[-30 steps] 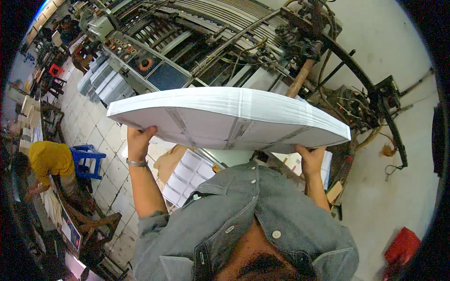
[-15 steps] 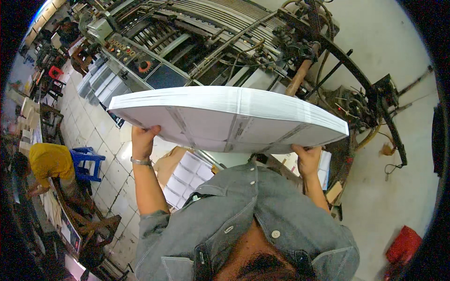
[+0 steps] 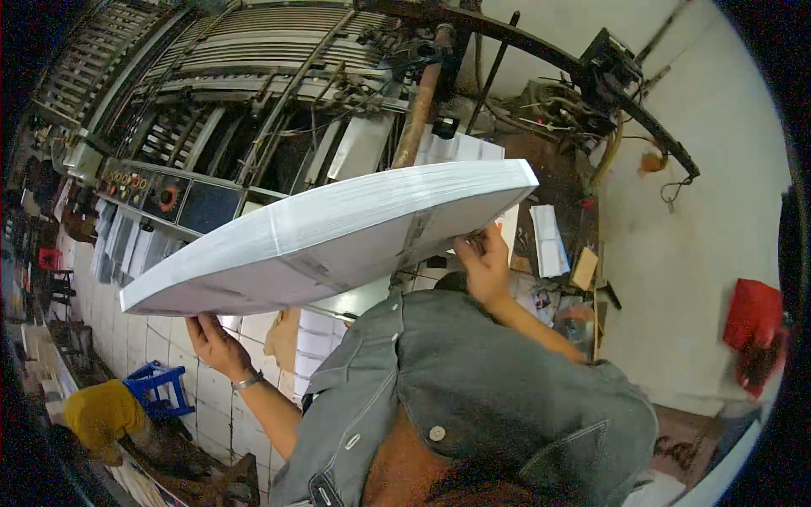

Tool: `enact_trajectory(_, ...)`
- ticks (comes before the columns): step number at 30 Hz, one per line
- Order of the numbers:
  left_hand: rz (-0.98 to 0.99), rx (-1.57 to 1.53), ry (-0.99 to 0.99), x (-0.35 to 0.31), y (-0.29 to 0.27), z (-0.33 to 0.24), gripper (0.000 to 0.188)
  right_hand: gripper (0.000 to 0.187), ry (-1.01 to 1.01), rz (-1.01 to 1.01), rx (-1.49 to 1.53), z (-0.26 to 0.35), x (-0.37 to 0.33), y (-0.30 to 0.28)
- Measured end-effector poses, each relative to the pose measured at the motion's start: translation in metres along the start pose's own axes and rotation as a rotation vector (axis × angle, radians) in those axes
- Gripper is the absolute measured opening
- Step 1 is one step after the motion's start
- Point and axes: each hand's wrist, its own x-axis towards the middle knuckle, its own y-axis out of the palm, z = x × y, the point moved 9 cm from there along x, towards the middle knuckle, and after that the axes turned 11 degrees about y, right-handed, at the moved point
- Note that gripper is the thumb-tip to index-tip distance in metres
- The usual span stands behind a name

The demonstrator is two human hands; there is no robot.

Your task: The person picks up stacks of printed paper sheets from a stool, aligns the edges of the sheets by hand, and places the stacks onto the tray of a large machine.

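A thick stack of white printed sheets (image 3: 338, 232) spans the space in front of my chest, bowed and tilted, its left end lower than its right. At its lower left edge my left hand (image 3: 218, 345) grips from beneath, thumb and fingers partly hidden by the sheets. My right hand (image 3: 486, 266) is closed around the near edge towards the right end, some fingertips out of sight under the paper. Dark printed bands cross the side of the stack that faces me.
Ahead stands a large machine (image 3: 253, 118) with rails and a control panel (image 3: 165, 198). More sheets (image 3: 317, 342) lie below the stack. To the right are a small paper pile (image 3: 549, 241) and a wooden block (image 3: 584, 269). A blue stool (image 3: 160, 389) and a person in yellow (image 3: 106, 414) are at left.
The stack has swung to the left and tipped, its left end dropping. Both hands still hold it. My body and view have turned rightward, so the machine appears further left.
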Motion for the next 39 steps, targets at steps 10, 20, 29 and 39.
enact_trajectory(10, -0.007, 0.032, 0.013, -0.001, -0.001, 0.004, 0.041, 0.038, 0.001, -0.065, -0.008, 0.000, -0.003, -0.001)
enact_trajectory(20, 0.046, -0.014, -0.027, 0.007, -0.020, 0.009, 0.036, 0.041, 0.023, 0.019, -0.194, -0.013, 0.013, -0.013)
enact_trajectory(29, 0.374, -0.015, -0.184, 0.017, -0.005, 0.042, 0.051, 0.056, 0.018, 0.108, -0.147, -0.020, 0.024, -0.007)
enact_trajectory(39, 0.301, -0.050, -0.122, 0.027, 0.016, 0.017, 0.031, 0.060, -0.090, 0.059, -0.064, -0.018, 0.037, -0.011)
